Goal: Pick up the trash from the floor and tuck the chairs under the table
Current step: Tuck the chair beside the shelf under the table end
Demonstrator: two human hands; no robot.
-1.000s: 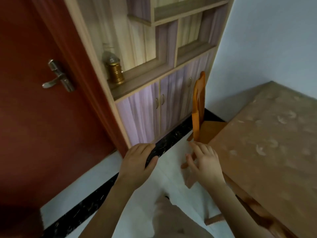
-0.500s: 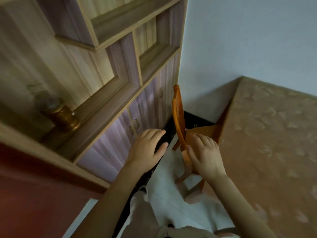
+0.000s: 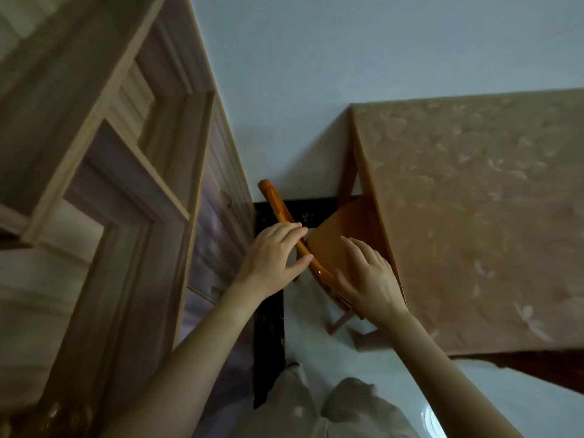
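Note:
An orange wooden chair (image 3: 274, 200) stands between the cabinet and the table (image 3: 474, 216), its seat partly beneath the table's cloth-covered top. My left hand (image 3: 271, 257) lies on the chair's curved top rail, fingers over it and thumb against its near side. My right hand (image 3: 369, 279) hovers with spread fingers over the rail's near end and the seat; whether it touches is unclear. No trash shows on the floor here.
A tall wooden cabinet (image 3: 126, 184) with shelves and lilac doors fills the left side, close to the chair. A pale wall (image 3: 316, 74) closes the corner behind. A dark tile strip (image 3: 268, 343) runs along the cabinet's base, and my legs (image 3: 319, 406) stand on the white floor.
I have stepped closer and my view has swung right, away from the red door. Both hands have reached forward to the chair's top rail, and the left has come onto it.

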